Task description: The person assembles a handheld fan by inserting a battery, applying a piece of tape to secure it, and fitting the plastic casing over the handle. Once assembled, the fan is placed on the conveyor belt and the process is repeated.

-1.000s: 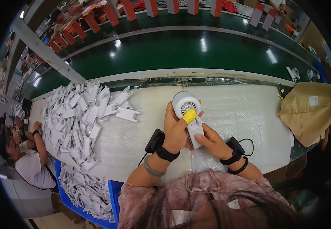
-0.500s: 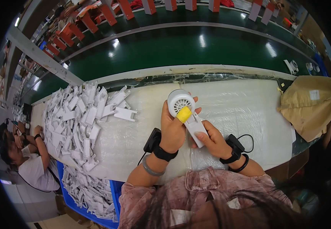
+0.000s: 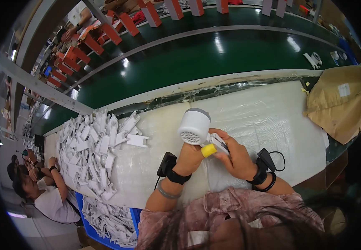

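Note:
A white handheld fan (image 3: 194,125) is between my two hands above the padded bench. Its rounded head has a grey rim at the far end and a round slotted grille facing me. My left hand (image 3: 189,159) grips it from below the head; most of its fingers are hidden behind the fan. A yellow cover (image 3: 208,150) wraps the tip of the left thumb, which lies by the joint of head and handle. Closed around the white handle is my right hand (image 3: 239,160), its thumb and fingers on either side.
White plastic casing pieces (image 3: 89,146) lie heaped at the left of the bench (image 3: 255,121), with more in a blue bin (image 3: 89,227). Brown paper (image 3: 334,106) covers the right end. Beyond runs a green conveyor (image 3: 180,56) with orange-and-white boxes (image 3: 174,9). A co-worker (image 3: 55,202) sits at left.
The fan has been tilted: its head now stands up with the grille turned toward me, and the handle points away to the right. Both hands have turned with it, and my view has shifted slightly.

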Available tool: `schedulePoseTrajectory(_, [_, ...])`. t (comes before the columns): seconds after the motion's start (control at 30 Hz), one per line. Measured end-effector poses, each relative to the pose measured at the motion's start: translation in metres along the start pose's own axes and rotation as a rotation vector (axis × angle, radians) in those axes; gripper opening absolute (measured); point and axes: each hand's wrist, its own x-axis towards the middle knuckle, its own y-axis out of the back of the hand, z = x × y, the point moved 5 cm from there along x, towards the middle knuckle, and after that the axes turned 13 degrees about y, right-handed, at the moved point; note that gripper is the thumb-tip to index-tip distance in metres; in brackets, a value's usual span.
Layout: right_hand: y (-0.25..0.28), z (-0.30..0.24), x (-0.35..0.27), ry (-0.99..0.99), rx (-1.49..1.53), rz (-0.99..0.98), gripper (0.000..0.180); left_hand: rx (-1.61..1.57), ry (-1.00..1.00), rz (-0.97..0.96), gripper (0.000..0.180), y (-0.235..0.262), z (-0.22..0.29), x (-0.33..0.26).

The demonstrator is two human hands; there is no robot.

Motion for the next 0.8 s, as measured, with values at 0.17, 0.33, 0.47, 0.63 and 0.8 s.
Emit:
schedulePoseTrajectory(0.17, [-0.005, 0.006, -0.005, 0.101, -0.123, 0.044, 0.057, -0.096, -0.033, -0.054, 0.037, -0.021, 0.02, 0.004])
schedulePoseTrajectory(0.33, [-0.004, 0.0, 0.0, 0.153, -0.051, 0.082, 0.058, -0.176, -0.08, -0.038, 0.044, -0.021, 0.017, 0.003])
schedulePoseTrajectory(0.47, [-0.005, -0.001, -0.001, -0.021, 0.04, -0.022, 0.05, -0.19, -0.044, -0.06, 0.055, -0.016, 0.008, 0.004])
schedulePoseTrajectory(0.63, [-0.008, 0.002, -0.006, -0.007, -0.039, 0.037, 0.044, -0.307, -0.053, -0.106, 0.062, -0.021, 0.009, 0.007])
schedulePoseTrajectory(0.8, [-0.009, 0.007, -0.006, 0.044, -0.06, 0.073, 0.047, -0.222, -0.058, -0.106, 0.067, -0.022, 0.006, 0.007])
